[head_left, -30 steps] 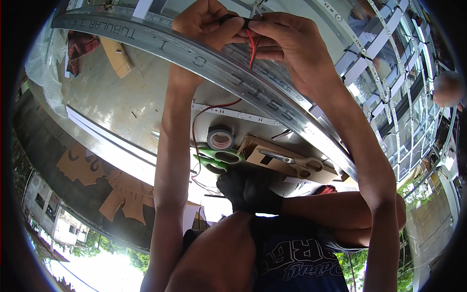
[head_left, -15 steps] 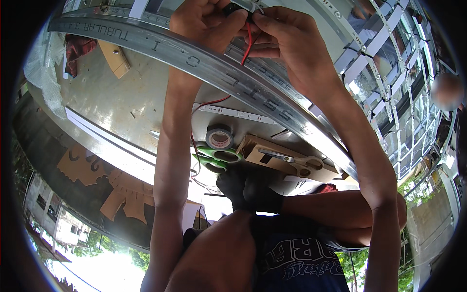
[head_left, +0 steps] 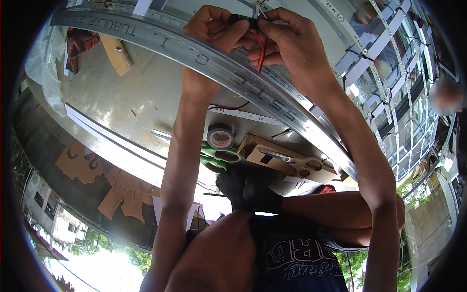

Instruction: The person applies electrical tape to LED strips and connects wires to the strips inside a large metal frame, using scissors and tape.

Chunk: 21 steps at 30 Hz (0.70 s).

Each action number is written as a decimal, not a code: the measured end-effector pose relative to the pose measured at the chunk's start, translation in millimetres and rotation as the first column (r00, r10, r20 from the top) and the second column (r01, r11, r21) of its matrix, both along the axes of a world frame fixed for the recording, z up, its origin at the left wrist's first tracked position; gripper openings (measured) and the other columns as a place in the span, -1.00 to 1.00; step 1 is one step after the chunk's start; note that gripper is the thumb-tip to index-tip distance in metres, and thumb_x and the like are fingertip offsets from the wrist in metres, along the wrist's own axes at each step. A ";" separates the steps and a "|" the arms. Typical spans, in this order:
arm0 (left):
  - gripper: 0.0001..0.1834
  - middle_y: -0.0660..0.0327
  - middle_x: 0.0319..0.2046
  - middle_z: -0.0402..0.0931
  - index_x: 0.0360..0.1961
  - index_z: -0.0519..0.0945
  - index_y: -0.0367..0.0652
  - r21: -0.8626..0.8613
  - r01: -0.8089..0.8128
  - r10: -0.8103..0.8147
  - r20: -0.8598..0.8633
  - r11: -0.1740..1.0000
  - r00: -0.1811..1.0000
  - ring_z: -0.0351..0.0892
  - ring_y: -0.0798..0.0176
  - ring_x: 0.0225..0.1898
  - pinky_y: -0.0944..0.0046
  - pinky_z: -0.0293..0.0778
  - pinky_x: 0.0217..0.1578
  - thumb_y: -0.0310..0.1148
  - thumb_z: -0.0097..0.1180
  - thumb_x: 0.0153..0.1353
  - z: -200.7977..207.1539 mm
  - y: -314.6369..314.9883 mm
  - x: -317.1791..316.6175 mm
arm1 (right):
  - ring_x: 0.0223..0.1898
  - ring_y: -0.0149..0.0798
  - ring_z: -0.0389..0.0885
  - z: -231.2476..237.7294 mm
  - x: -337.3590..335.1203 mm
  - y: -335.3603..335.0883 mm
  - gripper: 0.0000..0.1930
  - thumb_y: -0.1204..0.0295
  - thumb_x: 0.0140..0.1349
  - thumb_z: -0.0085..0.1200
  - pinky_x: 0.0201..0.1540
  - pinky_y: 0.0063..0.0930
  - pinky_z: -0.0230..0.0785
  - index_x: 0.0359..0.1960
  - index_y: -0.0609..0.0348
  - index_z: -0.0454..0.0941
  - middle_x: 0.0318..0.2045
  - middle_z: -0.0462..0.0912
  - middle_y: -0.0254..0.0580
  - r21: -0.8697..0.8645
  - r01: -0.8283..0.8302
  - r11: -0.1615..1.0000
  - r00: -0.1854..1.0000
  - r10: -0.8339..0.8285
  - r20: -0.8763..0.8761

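Beyond the metal tube (head_left: 204,61), my left hand (head_left: 216,30) is closed, pinching a small black piece (head_left: 241,20) whose kind I cannot make out. My right hand (head_left: 297,46) meets it there, thumb and fingers pressed together at the end of a red and black wire (head_left: 261,51). A thin white strip (head_left: 261,9) sticks up between the two hands. The wire drops behind the tube and runs on over the metal surface beside an LED strip (head_left: 248,116). My fingers partly hide the spot where black piece and wire meet.
Close to my feet lie a grey tape roll (head_left: 220,137), green-handled scissors (head_left: 220,155), and beige-handled scissors (head_left: 304,165) on a cardboard box (head_left: 277,168). On the right stands a frame with LED strips (head_left: 384,82). Cut cardboard (head_left: 124,194) lies at left; another person (head_left: 365,14) is behind the frame.
Both hands have come slightly lower in view, with the left forearm shifted right. The red wire between them has swung right. The pinch at the black piece continues.
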<state>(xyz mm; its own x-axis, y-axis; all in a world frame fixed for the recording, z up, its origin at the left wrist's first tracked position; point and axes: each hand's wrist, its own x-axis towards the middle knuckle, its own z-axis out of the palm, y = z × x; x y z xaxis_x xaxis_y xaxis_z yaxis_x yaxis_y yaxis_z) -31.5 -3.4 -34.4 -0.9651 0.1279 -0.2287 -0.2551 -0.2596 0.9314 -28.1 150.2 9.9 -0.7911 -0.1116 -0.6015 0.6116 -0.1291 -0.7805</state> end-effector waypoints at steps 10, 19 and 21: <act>-0.76 0.00 -0.36 0.53 -0.23 0.36 -0.35 0.077 -0.102 0.102 0.004 0.992 0.995 0.66 0.23 -0.35 0.31 0.66 -0.29 -0.53 0.17 0.18 6.4 11.1 12.0 | -0.49 -0.29 0.67 0.2 3.9 -6.1 -0.76 0.41 0.28 -0.01 -0.40 -0.46 0.60 -0.14 0.37 0.47 -0.41 0.61 -0.06 0.073 0.010 0.997 0.999 -0.006 -0.052; -0.73 -0.01 -0.36 0.50 -0.19 0.33 -0.39 0.048 -0.132 0.131 0.029 0.990 0.991 0.65 0.23 -0.36 0.33 0.67 -0.33 -0.53 0.15 0.19 11.2 13.9 18.8 | -0.48 -0.22 0.64 2.4 -1.0 3.2 -0.84 0.53 0.20 0.06 -0.38 -0.39 0.51 -0.32 0.37 0.35 -0.50 0.55 -0.03 0.465 -0.050 0.884 0.927 0.214 -0.307; -0.73 -0.01 -0.37 0.50 -0.19 0.33 -0.40 0.045 -0.147 0.146 0.033 0.988 0.989 0.65 0.24 -0.36 0.32 0.67 -0.33 -0.53 0.15 0.18 11.8 15.0 19.9 | -0.48 -0.20 0.64 0.2 -2.4 4.5 -0.83 0.55 0.17 0.07 -0.36 -0.38 0.51 -0.28 0.41 0.38 -0.50 0.55 0.01 0.645 -0.038 0.763 0.855 0.360 -0.374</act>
